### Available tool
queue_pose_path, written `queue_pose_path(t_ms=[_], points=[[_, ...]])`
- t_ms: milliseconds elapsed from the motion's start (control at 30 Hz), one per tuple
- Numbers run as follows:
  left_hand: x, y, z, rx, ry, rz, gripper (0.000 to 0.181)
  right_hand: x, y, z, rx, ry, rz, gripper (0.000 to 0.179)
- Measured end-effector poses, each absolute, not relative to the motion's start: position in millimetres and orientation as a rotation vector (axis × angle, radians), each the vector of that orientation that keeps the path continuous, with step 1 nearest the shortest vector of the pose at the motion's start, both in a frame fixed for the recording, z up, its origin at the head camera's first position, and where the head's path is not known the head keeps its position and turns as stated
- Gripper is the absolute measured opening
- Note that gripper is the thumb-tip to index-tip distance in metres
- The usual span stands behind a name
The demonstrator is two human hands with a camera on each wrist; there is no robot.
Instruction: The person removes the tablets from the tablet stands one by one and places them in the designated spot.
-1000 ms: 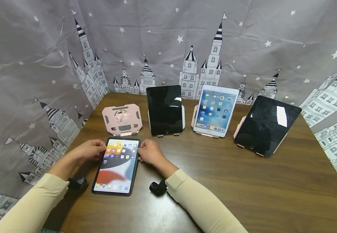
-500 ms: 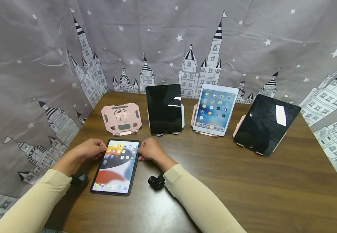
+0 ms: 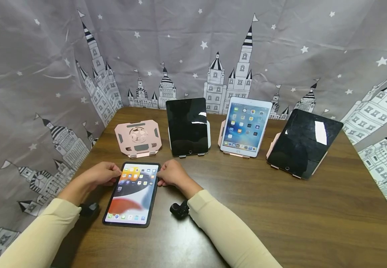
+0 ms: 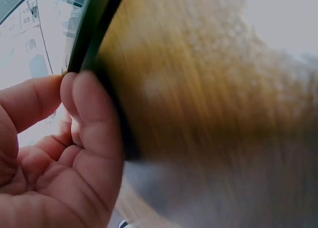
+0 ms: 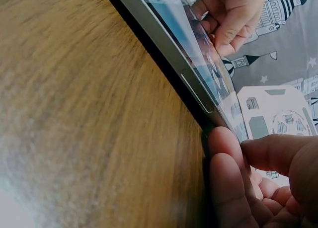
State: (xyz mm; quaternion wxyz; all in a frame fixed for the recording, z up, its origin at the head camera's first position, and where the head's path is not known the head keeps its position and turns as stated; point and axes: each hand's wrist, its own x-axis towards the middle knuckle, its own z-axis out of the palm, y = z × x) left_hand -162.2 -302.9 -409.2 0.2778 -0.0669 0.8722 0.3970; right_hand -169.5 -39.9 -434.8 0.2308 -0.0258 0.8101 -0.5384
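Observation:
A tablet (image 3: pixel 131 195) with a lit home screen and a dark border lies in front of me at the left of the table. My left hand (image 3: pixel 104 174) pinches its left edge near the far corner, thumb above and fingers at the side in the left wrist view. On the opposite edge my right hand (image 3: pixel 172 173) pinches near the far right corner; in the right wrist view its thumb is over the glass and its fingertips (image 5: pixel 226 141) are at the rim. Just beyond the tablet stands a pink tablet stand (image 3: pixel 138 137), bearing nothing.
Three more tablets lean on stands along the back: a black one (image 3: pixel 187 126), a white one (image 3: pixel 246 126) with a lit screen, and a tilted black one (image 3: pixel 304 145). Behind the wooden table (image 3: pixel 247 216) hangs a grey castle-print curtain (image 3: pixel 180 41).
Both hands keep their hold on the tablet's edges. The whole head view shifts slightly; the tablet shows no clear movement on the table.

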Motion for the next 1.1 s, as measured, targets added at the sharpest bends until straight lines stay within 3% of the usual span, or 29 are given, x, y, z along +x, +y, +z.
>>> queue_pose_path(t_ms=[533,833,1100], points=[[-155.1,-311.7,-412.4,-0.232,2.263,1.21,0.017,-168.2,-40.3,-437.3,-0.105,2.186,-1.505,0.019],[-160.6,-310.9,-414.3,-0.251,2.242,1.282,0.029,-173.5,-31.6,-438.7,-0.11,2.006,-1.668,0.008],[-167.4,-289.2,-406.9,-0.178,2.388,1.249,0.035,-177.3,-5.8,-426.8,-0.278,2.142,-1.64,0.007]])
